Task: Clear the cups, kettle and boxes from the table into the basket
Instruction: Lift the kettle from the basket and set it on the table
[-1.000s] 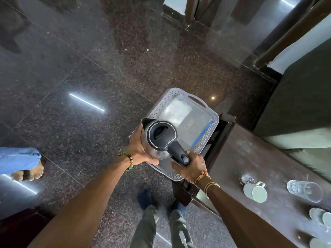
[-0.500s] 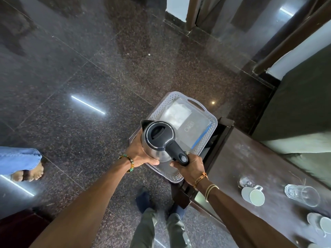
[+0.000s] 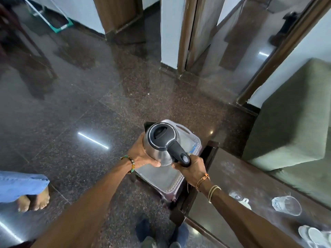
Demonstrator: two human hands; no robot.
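Observation:
I hold a steel kettle (image 3: 157, 147) with a black lid over the pale perforated basket (image 3: 166, 178) standing on the floor beside the table's end. My right hand (image 3: 192, 169) grips the kettle's black handle. My left hand (image 3: 143, 156) cups the kettle's steel side, thumb curled under its base. Most of the basket's inside is hidden by the kettle; a blue-edged box (image 3: 195, 148) shows at its right rim. On the dark table (image 3: 250, 185) lie a clear glass (image 3: 286, 205) on its side, a white cup (image 3: 245, 203) and more white cups (image 3: 311, 236).
Another person's foot (image 3: 34, 201) in jeans and a sandal stands on the floor at left. My own shoes (image 3: 143, 231) are below the basket. A green sofa (image 3: 293, 122) sits behind the table. A doorframe (image 3: 182, 34) stands farther off.
The camera tilted up, showing more room. The kettle moved farther over the basket and now covers most of the boxes inside. Both hands keep the same hold.

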